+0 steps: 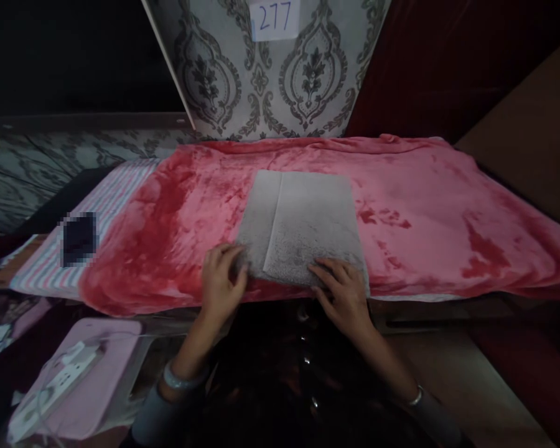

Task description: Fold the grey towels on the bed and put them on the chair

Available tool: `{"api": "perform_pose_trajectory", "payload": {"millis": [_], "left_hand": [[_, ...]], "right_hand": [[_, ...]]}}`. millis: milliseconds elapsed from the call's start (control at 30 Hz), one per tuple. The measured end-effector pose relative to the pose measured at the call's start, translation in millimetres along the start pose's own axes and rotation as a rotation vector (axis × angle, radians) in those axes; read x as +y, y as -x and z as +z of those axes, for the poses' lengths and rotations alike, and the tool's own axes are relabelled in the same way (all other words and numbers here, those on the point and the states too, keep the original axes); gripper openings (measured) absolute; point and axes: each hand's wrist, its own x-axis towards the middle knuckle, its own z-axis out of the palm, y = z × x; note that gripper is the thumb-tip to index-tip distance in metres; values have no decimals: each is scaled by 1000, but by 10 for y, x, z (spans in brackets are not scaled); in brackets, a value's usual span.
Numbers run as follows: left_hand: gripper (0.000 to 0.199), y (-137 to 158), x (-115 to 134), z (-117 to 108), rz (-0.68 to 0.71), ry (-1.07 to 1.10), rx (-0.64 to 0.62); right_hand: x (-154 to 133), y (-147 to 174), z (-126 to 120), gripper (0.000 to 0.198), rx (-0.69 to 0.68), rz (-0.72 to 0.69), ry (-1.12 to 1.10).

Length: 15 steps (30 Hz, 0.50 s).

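A grey, short-piled cloth (308,214) lies spread out in the middle of a pink and red plush blanket. A crease or fold line runs down its left part, from the far edge to the near one. At the cloth's near left corner is my left hand (221,274), its fingers bent and the thumb apart from them. My right hand (343,289) rests on the near edge toward the right, fingers laid over the cloth and thumb by the edge. What lies under the fingertips is hidden.
The pink blanket (424,211) covers a long surface against a patterned wall (261,81). To the left are a striped cloth (116,186) with a blurred dark object (79,239), and a power strip (56,392) on a pink lid (107,373). A dark screen (74,56) stands behind.
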Motion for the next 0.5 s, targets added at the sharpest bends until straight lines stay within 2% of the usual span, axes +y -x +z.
{"api": "perform_pose_trajectory", "payload": {"millis": [100, 233, 400, 500], "left_hand": [[33, 38, 148, 63, 177, 16, -150], [32, 17, 177, 157, 247, -25, -265], [27, -34, 109, 197, 292, -13, -308], [24, -39, 101, 232, 296, -32, -274]], "right_hand": [[28, 0, -19, 35, -12, -5, -13], [65, 24, -53, 36, 7, -24, -62], [123, 66, -49, 40, 61, -20, -94], [133, 48, -45, 36, 103, -36, -93]]}}
